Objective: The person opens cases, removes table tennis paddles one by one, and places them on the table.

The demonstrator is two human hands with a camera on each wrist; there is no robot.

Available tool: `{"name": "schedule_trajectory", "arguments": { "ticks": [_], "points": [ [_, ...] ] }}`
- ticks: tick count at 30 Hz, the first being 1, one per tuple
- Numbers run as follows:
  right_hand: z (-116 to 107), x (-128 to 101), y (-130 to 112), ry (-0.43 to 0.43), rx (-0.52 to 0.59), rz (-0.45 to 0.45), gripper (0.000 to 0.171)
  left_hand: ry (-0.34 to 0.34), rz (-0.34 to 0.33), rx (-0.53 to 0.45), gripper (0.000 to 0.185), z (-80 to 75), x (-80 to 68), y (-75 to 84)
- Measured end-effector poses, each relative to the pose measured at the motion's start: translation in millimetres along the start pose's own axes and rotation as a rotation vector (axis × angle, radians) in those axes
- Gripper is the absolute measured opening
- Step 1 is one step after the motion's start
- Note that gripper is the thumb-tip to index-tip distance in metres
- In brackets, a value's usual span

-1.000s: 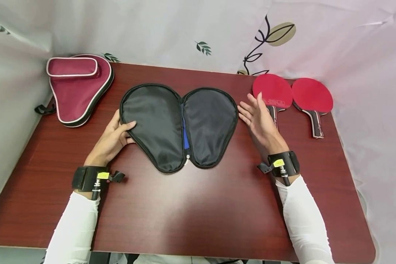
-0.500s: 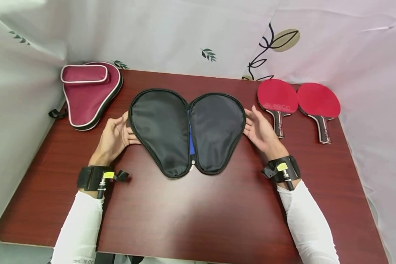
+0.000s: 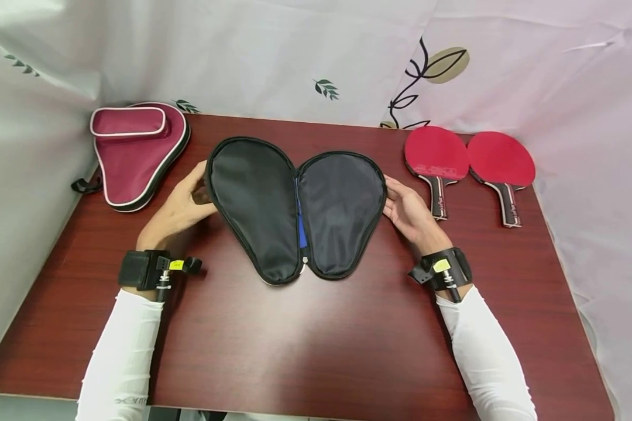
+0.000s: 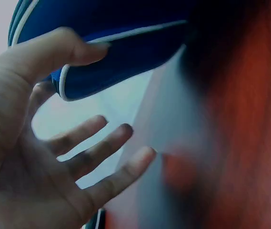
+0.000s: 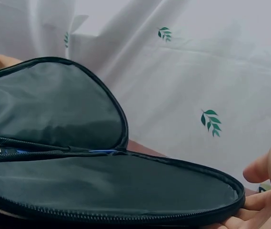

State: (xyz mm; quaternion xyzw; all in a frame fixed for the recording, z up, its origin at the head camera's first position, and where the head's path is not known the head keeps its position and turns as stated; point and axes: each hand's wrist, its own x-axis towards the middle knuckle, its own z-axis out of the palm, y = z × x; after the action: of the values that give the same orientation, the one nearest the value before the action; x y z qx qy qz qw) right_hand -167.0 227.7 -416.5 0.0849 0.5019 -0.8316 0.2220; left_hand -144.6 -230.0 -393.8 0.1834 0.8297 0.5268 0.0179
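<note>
While both hands bracket the opened case, its left half stands lifted off the table:
Case: black racket case point(image 3: 295, 210), unzipped, spread butterfly-wise at table centre; blue trim shows along the hinge.
L hand: left hand point(image 3: 181, 204) at the case's left rim, thumb curled over the edge, other fingers apart beneath; the half tilts up w/ it.
R hand: right hand point(image 3: 408, 210) at the right rim, fingers loosely bent and tucked under the edge; whether it truly pinches, can't tell.
Rackets: two red rackets point(image 3: 469, 161) lie far right, side by side, handles toward the near edge, well apart from the case.
Other case: maroon case point(image 3: 134, 152), zipped, far left.
Table: dark wood table point(image 3: 316, 345).
Risk 1: a thumb-only hold may slip; lifted half flops back.
Risk 2: uneven lift could drag the whole case right, toward the nearer racket's handle.
</note>
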Motion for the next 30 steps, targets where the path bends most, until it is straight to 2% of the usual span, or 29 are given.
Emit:
{"name": "schedule_trajectory", "arguments": {
  "ticks": [3,5,8,11,13,17,21,25,30],
  "points": [
    [-1.3,-0.5,0.7,0.007,-0.008,-0.01,0.05,-0.033,-0.01,0.017,0.077,1.7,7.1,-0.1],
    [-2.3,-0.8,0.7,0.011,-0.004,-0.017,0.05,-0.028,-0.021,0.002,0.073,4.5,10.7,6.8],
    [-3.8,-1.6,0.0,0.024,0.004,-0.022,0.051,0.012,-0.018,-0.044,0.064,12.7,15.5,27.6],
    [-4.2,-3.1,-0.7,0.037,0.0,-0.028,0.051,0.046,0.028,-0.067,0.063,24.1,23.0,53.5],
    [-3.8,-4.0,-0.6,0.045,-0.025,-0.034,0.051,0.064,0.07,-0.032,0.063,32.5,31.1,67.0],
    [-2.8,-5.9,0.1,0.095,-0.159,-0.064,0.05,0.055,0.166,0.119,0.066,51.9,59.4,82.4],
    [-2.3,-7.1,1.0,0.169,-0.335,-0.112,0.047,-0.006,0.241,0.341,0.068,80.9,95.0,96.1],
    [-0.2,-5.2,1.8,0.19,-0.443,-0.164,0.045,-0.086,0.234,0.572,0.07,116.9,121.5,116.3],
    [2.3,0.8,1.8,0.226,-0.435,-0.175,0.05,-0.183,0.221,0.806,0.07,159.8,141.4,125.0]
  ]
}}
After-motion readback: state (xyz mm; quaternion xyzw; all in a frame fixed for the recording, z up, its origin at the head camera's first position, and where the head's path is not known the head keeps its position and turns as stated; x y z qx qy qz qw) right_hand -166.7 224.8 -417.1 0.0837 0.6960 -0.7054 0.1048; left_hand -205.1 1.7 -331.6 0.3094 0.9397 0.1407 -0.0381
